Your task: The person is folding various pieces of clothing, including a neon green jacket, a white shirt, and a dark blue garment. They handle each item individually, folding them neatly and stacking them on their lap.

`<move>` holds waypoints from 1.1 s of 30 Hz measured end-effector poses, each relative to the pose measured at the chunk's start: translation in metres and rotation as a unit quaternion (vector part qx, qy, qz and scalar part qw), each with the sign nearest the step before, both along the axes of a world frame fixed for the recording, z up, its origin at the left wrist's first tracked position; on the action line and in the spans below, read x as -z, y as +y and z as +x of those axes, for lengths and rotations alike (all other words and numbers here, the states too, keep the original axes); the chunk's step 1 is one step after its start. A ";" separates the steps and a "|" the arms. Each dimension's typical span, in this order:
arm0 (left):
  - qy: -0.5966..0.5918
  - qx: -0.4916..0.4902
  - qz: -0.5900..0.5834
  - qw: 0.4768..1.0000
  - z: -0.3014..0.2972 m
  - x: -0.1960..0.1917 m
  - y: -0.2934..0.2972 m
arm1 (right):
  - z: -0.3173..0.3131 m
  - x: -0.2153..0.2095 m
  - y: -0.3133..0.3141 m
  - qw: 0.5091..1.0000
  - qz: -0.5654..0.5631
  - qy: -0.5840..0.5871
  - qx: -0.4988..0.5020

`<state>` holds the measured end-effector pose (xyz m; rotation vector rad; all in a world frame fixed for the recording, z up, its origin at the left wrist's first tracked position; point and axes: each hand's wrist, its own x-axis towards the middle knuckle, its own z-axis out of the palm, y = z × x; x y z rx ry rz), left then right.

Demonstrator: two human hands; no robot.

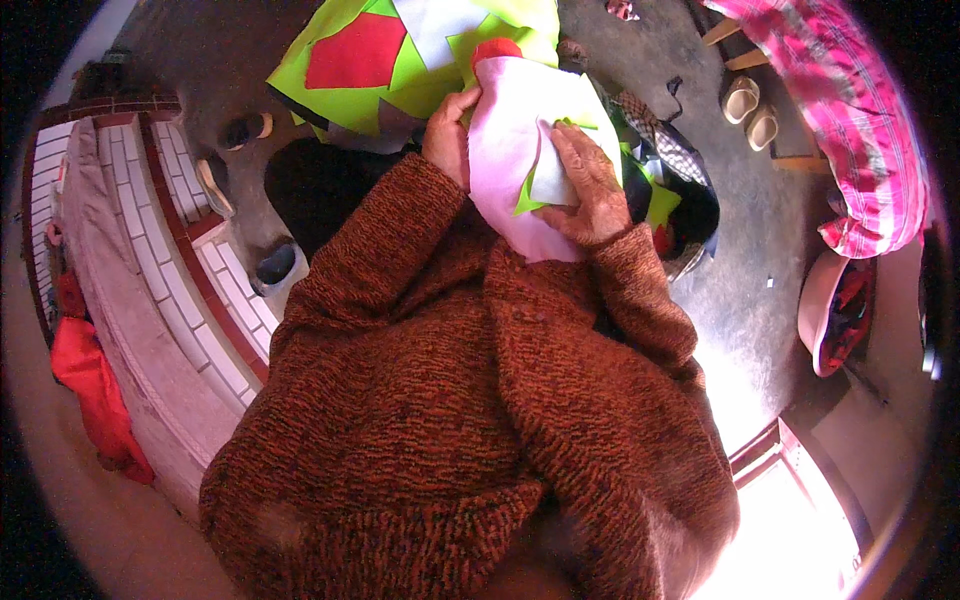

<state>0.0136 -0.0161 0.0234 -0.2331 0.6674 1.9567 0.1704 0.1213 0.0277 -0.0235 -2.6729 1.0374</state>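
A pale pink piece of cloth [495,150] lies across my lap, its upper part bright in the light. My left hand [450,138] is closed on its left edge, thumb toward the top. My right hand [590,185] rests over a small light grey fabric piece [552,178] on the pink cloth, with its thumb and fingers around that piece. Lime green scraps [525,198] show at the edges of the grey one. A bit of red cloth [497,48] sticks out behind the pink cloth's top.
Beyond my hands is a lime green spread [440,85] with red, white and grey patches. A dark bag [695,195] with fabric scraps stands to my right. Shoes [742,100] sit on the floor; a pink plaid cloth [850,110] and a pink basin [820,300] are farther right.
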 end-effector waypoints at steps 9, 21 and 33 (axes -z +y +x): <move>-0.003 -0.008 0.030 1.000 0.001 0.003 0.004 | 0.000 0.009 -0.001 0.997 0.005 0.060 0.054; -0.007 0.003 0.047 0.999 -0.001 0.012 0.002 | -0.001 -0.002 -0.005 1.000 -0.012 -0.003 0.006; -0.025 0.023 0.055 0.998 0.000 0.008 0.004 | -0.005 0.011 0.002 0.993 -0.084 0.086 0.014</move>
